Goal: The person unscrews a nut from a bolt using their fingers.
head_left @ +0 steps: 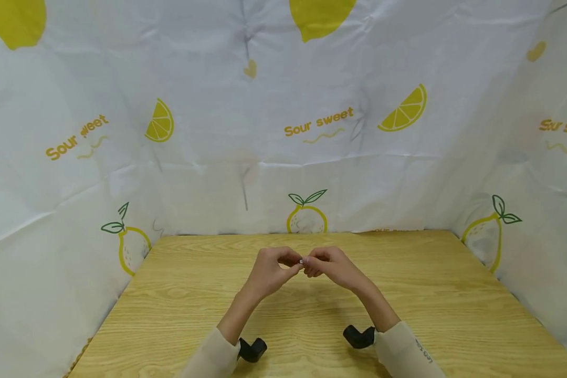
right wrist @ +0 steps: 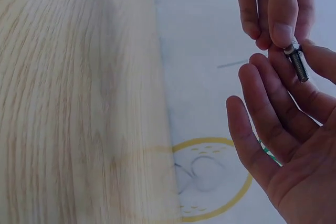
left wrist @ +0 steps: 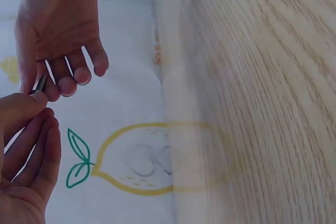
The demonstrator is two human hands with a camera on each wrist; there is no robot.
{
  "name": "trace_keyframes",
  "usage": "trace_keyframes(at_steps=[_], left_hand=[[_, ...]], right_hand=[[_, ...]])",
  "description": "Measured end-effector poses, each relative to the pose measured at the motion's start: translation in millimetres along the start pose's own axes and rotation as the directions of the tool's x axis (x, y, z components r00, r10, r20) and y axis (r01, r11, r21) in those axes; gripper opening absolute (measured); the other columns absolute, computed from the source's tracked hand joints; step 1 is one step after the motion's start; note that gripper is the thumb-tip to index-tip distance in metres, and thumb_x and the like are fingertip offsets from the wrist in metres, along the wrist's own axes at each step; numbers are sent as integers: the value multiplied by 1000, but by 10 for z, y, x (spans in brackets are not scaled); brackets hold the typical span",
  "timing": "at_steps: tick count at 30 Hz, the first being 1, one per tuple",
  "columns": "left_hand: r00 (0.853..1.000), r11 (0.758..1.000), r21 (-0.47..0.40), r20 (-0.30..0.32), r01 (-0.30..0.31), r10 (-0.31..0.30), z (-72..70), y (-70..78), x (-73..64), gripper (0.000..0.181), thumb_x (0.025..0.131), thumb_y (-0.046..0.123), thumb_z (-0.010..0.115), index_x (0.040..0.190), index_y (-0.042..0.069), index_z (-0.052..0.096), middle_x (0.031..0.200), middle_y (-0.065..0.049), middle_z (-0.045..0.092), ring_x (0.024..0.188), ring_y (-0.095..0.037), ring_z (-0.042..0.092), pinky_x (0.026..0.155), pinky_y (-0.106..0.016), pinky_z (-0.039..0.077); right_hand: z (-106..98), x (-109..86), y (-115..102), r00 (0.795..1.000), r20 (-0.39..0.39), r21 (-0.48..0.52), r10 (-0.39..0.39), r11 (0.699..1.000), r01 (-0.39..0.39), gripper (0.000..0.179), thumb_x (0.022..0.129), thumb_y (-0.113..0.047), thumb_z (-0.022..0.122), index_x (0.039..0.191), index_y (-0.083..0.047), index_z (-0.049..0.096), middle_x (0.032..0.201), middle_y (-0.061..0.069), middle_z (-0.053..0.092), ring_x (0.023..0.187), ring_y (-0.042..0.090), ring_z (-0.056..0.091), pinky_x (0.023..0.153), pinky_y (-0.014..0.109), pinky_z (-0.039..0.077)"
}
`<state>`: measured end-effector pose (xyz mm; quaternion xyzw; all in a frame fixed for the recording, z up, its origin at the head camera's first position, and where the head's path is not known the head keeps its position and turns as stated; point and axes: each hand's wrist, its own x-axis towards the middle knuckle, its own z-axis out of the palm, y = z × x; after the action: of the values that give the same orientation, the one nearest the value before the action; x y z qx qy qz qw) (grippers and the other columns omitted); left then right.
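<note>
A small metal bolt (right wrist: 300, 67) with a threaded shank spans the fingertips of both hands, raised over the table. My left hand (head_left: 268, 272) pinches its hexagonal end between thumb and forefinger. From the other side, my right hand (head_left: 335, 269) has thumb and forefinger around the shank, its other fingers loosely extended in the right wrist view. Seen from the left wrist, the bolt (left wrist: 40, 83) is a short dark rod sticking up past the left thumb. Whether the hexagonal end is the bolt's head or a nut, I cannot tell.
Beneath the hands lies a light wood-grain table (head_left: 193, 304). White cloth (head_left: 208, 184) printed with lemons hangs along its back and sides. Black curved pieces (head_left: 359, 336) jut inward from both wrists by the pale sleeves (head_left: 403, 352).
</note>
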<state>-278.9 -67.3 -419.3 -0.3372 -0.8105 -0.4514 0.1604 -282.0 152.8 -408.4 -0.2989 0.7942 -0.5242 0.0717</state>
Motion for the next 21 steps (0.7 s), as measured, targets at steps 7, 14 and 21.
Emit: trace_keyframes(at_steps=[7, 14, 21], left_hand=[[997, 999, -23, -62, -42, 41, -6, 30, -22, 5, 91, 9, 79, 95, 11, 81, 89, -3, 80, 79, -11, 76, 76, -22, 63], [995, 997, -48, -77, -64, 60, -15, 51, -42, 5, 90, 9, 80, 95, 10, 81, 89, -4, 80, 78, -10, 76, 73, -25, 64], [997, 996, -79, -62, -49, 44, -41, 76, -59, 8, 90, 8, 80, 97, 10, 81, 90, -4, 80, 78, -11, 76, 74, -25, 64]], right_hand=[[-10, 3, -66, 1000, 12, 59, -4, 998, 3, 32, 108, -22, 57, 108, 6, 71, 99, 29, 72, 91, 40, 73, 84, 36, 63], [-30, -9, -112, 1000, 16, 52, -16, 999, 15, 27, 107, -20, 58, 109, 3, 72, 100, 30, 71, 89, 35, 72, 84, 36, 63], [-18, -6, -126, 999, 28, 44, -17, 999, 16, 24, 105, -18, 60, 109, 3, 73, 100, 27, 72, 88, 31, 73, 83, 36, 64]])
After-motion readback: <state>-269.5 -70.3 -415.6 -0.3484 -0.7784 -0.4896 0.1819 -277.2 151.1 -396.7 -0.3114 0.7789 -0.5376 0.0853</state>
